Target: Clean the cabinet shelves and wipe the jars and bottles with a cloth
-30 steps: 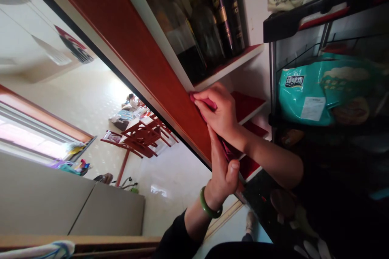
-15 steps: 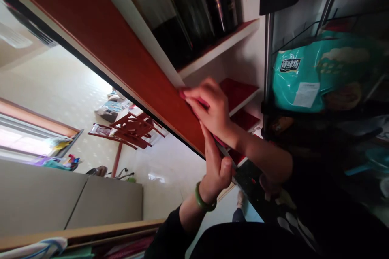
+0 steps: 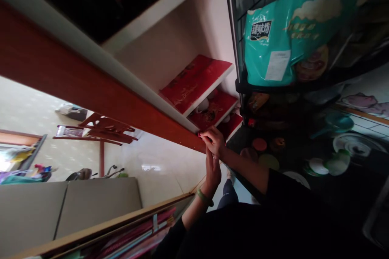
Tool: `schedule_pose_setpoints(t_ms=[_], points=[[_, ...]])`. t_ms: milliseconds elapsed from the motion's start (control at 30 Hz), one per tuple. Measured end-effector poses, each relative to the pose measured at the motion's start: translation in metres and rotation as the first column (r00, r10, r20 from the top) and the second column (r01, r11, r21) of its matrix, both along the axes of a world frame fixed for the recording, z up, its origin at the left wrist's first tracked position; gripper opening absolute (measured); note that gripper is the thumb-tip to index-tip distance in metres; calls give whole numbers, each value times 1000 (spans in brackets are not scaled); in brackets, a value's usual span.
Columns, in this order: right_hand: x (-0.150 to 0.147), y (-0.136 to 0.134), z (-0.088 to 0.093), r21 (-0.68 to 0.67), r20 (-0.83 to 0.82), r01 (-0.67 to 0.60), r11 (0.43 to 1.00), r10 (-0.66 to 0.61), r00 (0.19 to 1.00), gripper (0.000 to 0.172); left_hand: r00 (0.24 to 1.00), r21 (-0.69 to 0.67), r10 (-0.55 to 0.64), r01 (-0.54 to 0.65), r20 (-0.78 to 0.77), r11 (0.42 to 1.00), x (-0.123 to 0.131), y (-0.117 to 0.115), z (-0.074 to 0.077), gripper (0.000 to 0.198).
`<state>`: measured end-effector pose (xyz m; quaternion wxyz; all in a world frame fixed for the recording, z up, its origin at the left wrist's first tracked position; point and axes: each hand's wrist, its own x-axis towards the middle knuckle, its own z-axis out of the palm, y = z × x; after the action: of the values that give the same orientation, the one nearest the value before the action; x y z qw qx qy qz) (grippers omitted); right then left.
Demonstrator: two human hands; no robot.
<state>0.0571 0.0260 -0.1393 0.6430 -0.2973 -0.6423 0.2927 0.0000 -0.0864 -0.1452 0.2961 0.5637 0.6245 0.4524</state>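
Observation:
My right hand is closed on a small pink-red cloth and presses it against the front edge of the red wooden side panel of a shelf unit, near the panel's end. Just beneath it, my left hand, with a green bangle at the wrist, lies with fingers stretched along the same panel and holds nothing that I can see. White shelves lined in red open right beside both hands.
A black wire rack holding a teal bag stands close on the right. Bowls and plates lie on a dark surface below it. A red wooden chair and a grey sofa are across the pale floor.
Both hands have slid along the panel's edge toward its end, the cloth still in my right hand. The view has swung away from the bottle shelf, and the hands look smaller.

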Motion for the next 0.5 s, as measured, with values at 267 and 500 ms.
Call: schedule_pose_setpoints(t_ms=[267,500], points=[[9,-12,-60,-383,58,-130,915,165,985,21,998,-138,-19,26,55,990,-3,9,-50,74],[15,-17,-96,-544,40,-123,830,172,984,12,991,-268,29,7,133,963,-4,21,-84,71]])
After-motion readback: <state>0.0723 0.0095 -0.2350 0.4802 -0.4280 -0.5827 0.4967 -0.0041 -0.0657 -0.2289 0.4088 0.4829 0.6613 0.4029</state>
